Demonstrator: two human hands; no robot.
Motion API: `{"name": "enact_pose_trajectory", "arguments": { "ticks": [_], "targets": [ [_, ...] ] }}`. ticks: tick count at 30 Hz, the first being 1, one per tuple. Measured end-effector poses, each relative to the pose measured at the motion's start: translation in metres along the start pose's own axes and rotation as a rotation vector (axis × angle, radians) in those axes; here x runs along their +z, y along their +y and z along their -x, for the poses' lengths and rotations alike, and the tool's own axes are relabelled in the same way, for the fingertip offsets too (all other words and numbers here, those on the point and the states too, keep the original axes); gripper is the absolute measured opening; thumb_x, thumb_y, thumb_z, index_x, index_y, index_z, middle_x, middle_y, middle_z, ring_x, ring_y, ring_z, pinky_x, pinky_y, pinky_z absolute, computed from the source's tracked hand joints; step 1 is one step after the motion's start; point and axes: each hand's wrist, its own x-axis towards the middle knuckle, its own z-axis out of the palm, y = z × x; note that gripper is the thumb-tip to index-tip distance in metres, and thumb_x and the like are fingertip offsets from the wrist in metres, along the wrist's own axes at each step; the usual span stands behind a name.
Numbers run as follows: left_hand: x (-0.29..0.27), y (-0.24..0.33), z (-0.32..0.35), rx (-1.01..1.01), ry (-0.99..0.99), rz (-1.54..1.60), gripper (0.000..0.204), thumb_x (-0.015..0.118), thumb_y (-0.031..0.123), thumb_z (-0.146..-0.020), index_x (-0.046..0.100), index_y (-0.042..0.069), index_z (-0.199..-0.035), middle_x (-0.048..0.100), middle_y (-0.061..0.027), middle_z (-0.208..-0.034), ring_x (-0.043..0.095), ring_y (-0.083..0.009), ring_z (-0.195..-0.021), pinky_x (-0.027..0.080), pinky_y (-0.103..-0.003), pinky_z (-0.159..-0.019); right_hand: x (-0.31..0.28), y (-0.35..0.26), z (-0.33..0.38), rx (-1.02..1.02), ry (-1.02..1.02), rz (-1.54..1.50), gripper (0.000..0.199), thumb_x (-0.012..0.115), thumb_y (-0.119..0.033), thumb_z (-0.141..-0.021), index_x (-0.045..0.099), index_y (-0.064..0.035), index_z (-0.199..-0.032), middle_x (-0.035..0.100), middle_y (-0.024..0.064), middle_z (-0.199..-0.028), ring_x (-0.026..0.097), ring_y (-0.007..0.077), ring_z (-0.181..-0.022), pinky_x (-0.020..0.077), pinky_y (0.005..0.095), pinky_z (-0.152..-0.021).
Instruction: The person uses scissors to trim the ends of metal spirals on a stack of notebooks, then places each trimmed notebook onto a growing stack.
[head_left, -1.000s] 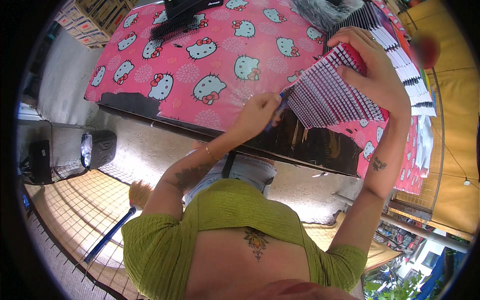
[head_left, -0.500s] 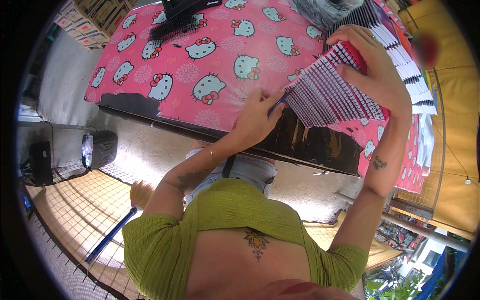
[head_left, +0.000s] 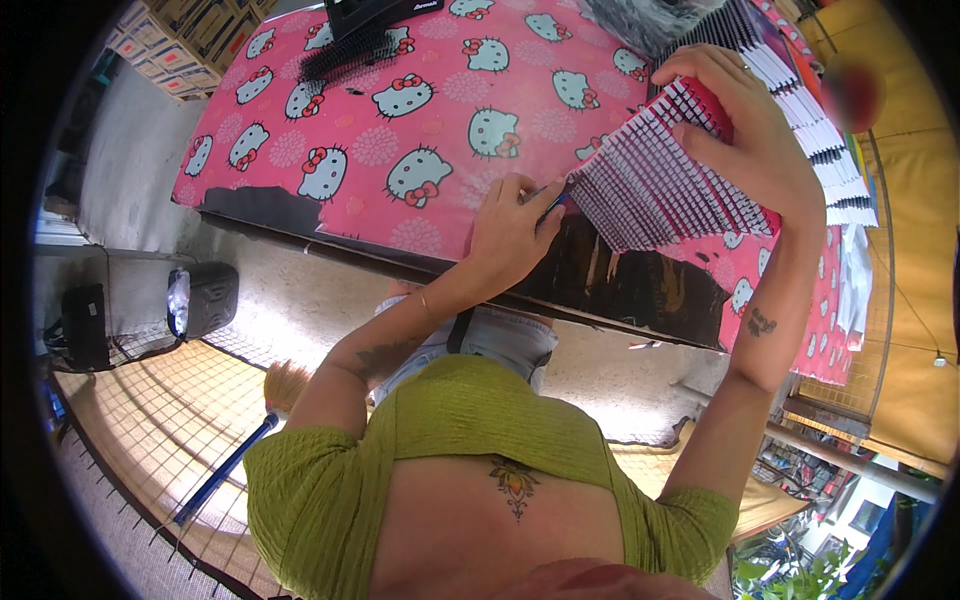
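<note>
A stack of spiral-bound notebooks (head_left: 650, 185) with pink-red covers stands tilted on the table's near right part, its rows of dark binding coils turned toward me. My right hand (head_left: 765, 155) grips the stack from its far right side, thumb on the coils and fingers over the top. At the stack's left corner, my left hand (head_left: 508, 238) is closed round a small blue-handled tool (head_left: 555, 207). The tool's tip meets the coil ends there; its exact kind is partly hidden by my fingers.
The table (head_left: 350, 215) wears a pink cat-print cover, torn to black along its near edge. More bound notebooks (head_left: 825, 150) lie in a row at right, beside clear plastic (head_left: 650, 25). Loose black coils (head_left: 345, 58) lie far left. A broom (head_left: 230, 465) is at lower left.
My left hand and the blue-handled tool have shifted very slightly at the stack's corner. My right hand keeps its hold on the notebooks, which stay in nearly the same place.
</note>
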Motion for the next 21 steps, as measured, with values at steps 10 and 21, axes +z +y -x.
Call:
{"name": "enact_pose_trajectory", "arguments": {
  "ticks": [10, 21],
  "targets": [
    [-0.001, -0.002, 0.002, -0.405, -0.177, 0.46, 0.032, 0.052, 0.026, -0.097, 0.062, 0.0, -0.113, 0.064, -0.0122, -0.09, 0.065, -0.0219, -0.072, 0.053, -0.033, -0.066, 0.002, 0.001, 0.003, 0.015, 0.014, 0.019, 0.039, 0.06, -0.02, -0.073, 0.057, -0.009, -0.111, 0.059, 0.01, -0.112, 0.052, 0.032, -0.112, 0.0399, 0.0416, -0.096],
    [-0.003, -0.008, -0.005, -0.759, -0.28, 0.829, 0.031, 0.055, 0.023, -0.094, 0.062, -0.001, -0.112, 0.063, -0.0132, -0.09, 0.064, -0.0251, -0.079, 0.05, -0.034, -0.066, 0.002, 0.001, 0.003, 0.017, 0.017, -0.001, 0.038, 0.059, -0.02, -0.072, 0.057, -0.009, -0.109, 0.059, 0.0095, -0.111, 0.052, 0.0316, -0.111, 0.04, 0.0413, -0.096]
  ]
}}
